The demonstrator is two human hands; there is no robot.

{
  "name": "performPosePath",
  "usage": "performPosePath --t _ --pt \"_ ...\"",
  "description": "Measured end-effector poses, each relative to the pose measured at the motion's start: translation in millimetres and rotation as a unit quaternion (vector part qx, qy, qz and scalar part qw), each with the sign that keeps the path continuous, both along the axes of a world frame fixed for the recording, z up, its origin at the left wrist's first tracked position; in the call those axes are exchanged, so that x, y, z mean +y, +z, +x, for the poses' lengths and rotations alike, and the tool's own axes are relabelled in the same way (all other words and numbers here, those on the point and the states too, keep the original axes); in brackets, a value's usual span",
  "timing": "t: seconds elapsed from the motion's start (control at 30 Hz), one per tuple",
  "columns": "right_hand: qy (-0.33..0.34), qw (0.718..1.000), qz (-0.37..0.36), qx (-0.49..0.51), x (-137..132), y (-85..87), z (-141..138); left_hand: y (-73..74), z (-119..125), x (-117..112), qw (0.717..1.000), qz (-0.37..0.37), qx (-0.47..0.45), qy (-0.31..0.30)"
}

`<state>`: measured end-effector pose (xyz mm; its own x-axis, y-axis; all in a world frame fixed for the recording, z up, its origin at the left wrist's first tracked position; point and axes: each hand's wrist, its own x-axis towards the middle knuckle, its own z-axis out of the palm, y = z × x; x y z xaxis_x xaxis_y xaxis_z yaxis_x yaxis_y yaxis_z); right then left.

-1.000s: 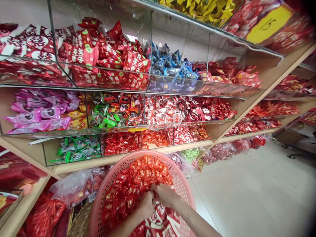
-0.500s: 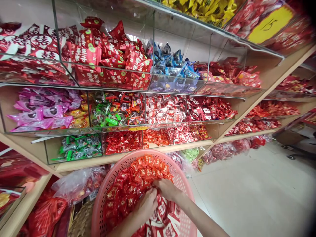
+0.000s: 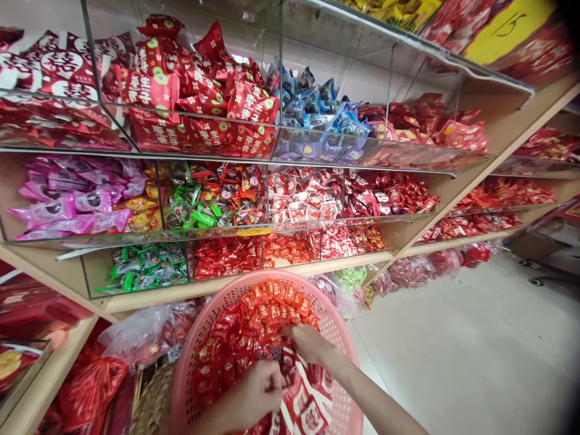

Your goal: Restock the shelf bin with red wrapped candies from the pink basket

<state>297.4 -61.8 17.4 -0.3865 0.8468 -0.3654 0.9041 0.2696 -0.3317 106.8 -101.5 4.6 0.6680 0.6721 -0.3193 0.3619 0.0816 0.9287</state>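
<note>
A pink perforated plastic basket [image 3: 348,350] stands before the shelves, holding wrapped candies in separate groups. Orange-red candies [image 3: 276,305] lie at its far side, dark red candies [image 3: 217,356] at the left, and red-and-white packets [image 3: 312,417] at the near right. My left hand [image 3: 263,389] is over the middle of the basket, fingers curled; whatever is in them is hidden. Farther right, my right hand [image 3: 306,341] reaches down among the candies with bent fingers, beside the red-and-white packets. Its fingertips are hidden, so I cannot see what it grips.
Shelves with clear dividers hold large red packets [image 3: 199,96], blue packets [image 3: 317,115], purple packets [image 3: 77,199] and green candies [image 3: 145,269]. Plastic bags [image 3: 145,338] and a woven basket [image 3: 154,393] sit at lower left. Tiled floor [image 3: 453,344] stretches to the right.
My left hand has drawn back toward me and left, away from my right hand, which stays nearly in place. A gap between the candies now shows, and the view has shifted slightly.
</note>
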Motion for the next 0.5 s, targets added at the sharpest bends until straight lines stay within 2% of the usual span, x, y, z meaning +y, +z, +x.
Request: performPosePath --t 0.07,0.13,0.27,0.37,0.5 --pt "0.003 1.000 0.007 0.008 -1 -3.2 1 -9.8 2 -16 0.999 -0.025 -0.010 -0.041" --pt "0.005 1.000 0.010 0.016 -3 -5.8 2 -22.3 3 -27 0.996 -0.019 -0.004 -0.087" --pt "0.007 1.000 0.014 0.019 -6 -8.0 4 -39.9 0 -29 0.982 0.007 0.000 -0.186" --pt "0.005 1.000 0.012 0.007 -7 -8.6 3 -40.9 -9 -23 0.976 0.049 0.020 -0.212" --pt "0.015 1.000 0.017 0.008 -10 -10.3 1 -31.3 -21 -19 0.966 0.109 0.085 -0.217"
